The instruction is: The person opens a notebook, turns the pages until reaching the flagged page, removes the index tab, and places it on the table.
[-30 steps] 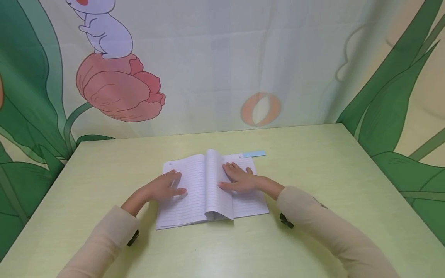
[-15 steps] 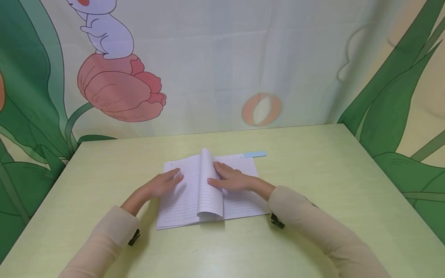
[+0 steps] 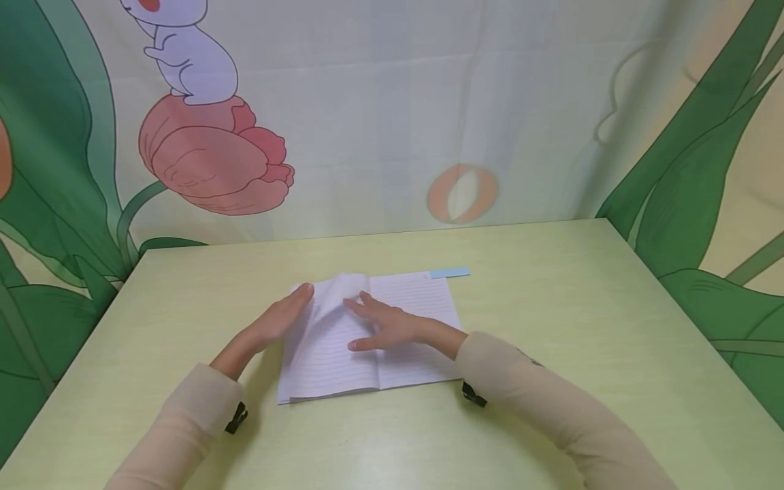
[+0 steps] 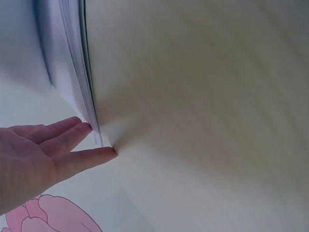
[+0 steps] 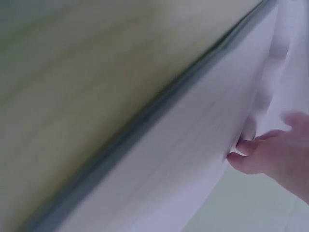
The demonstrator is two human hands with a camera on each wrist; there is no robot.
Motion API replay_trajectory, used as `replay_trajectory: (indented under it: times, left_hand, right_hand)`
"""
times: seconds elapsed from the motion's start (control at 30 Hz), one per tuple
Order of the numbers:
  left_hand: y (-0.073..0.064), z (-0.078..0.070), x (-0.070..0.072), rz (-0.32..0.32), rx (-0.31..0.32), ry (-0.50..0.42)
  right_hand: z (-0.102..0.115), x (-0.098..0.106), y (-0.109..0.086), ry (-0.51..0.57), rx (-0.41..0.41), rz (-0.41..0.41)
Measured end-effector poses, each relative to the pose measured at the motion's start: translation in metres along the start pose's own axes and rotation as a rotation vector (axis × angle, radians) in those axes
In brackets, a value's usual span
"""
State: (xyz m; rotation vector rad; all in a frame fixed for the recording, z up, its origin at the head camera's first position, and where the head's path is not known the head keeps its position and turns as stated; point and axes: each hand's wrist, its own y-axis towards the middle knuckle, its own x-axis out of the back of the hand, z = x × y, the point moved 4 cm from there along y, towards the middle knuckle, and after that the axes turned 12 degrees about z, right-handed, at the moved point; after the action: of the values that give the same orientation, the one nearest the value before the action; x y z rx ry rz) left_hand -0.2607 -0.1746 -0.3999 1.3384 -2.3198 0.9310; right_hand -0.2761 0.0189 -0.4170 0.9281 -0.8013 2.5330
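An open lined notebook (image 3: 422, 294) lies on the table. Its turned page (image 3: 333, 374) spreads over the left side and still bulges at the top. My left hand (image 3: 283, 318) is at the notebook's left edge; in the left wrist view its straight fingers (image 4: 65, 140) reach the page edges. My right hand (image 3: 388, 325) stretches over the inner part of the left page, fingers spread. The right wrist view shows the right hand (image 5: 277, 152), partly blurred, with its fingertips at the paper.
A light blue strip (image 3: 450, 273) sticks out at the notebook's top right corner. The pale table (image 3: 551, 286) extends on all sides. Behind it hangs a printed curtain (image 3: 367, 136) with a rabbit and flowers.
The curled page has turned over from right to left and now lies mostly on the left side. My right hand has moved left with it; the left hand has lifted to the page edge.
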Motion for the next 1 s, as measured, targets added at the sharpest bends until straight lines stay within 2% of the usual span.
replay_trajectory:
  times: [0.1, 0.17, 0.4, 0.7, 0.8, 0.9, 1.0]
  left_hand:
    - [0.0, -0.001, 0.0, 0.003, 0.013, 0.008]
    - [0.001, -0.001, 0.0, -0.006, 0.014, 0.028]
    - [0.002, 0.002, -0.003, -0.071, -0.01, 0.121]
    - [-0.002, -0.001, 0.0, -0.199, -0.061, 0.334]
    - [-0.002, -0.001, -0.003, -0.152, -0.077, 0.425]
    - [0.0, 0.002, -0.009, -0.028, -0.06, 0.528]
    - [0.001, 0.008, -0.015, 0.097, 0.004, 0.576]
  right_hand:
    - [0.002, -0.005, 0.002, -0.155, -0.037, 0.063]
    - [0.002, -0.006, 0.003, -0.219, -0.058, 0.086]
    - [0.003, -0.01, 0.004, -0.267, -0.083, 0.123]
    - [0.004, -0.016, 0.005, -0.331, -0.13, 0.166]
    - [0.003, -0.018, 0.006, -0.348, -0.139, 0.163]
    - [0.003, -0.019, 0.007, -0.353, -0.14, 0.15]
    - [0.003, -0.017, 0.004, -0.341, -0.129, 0.142]
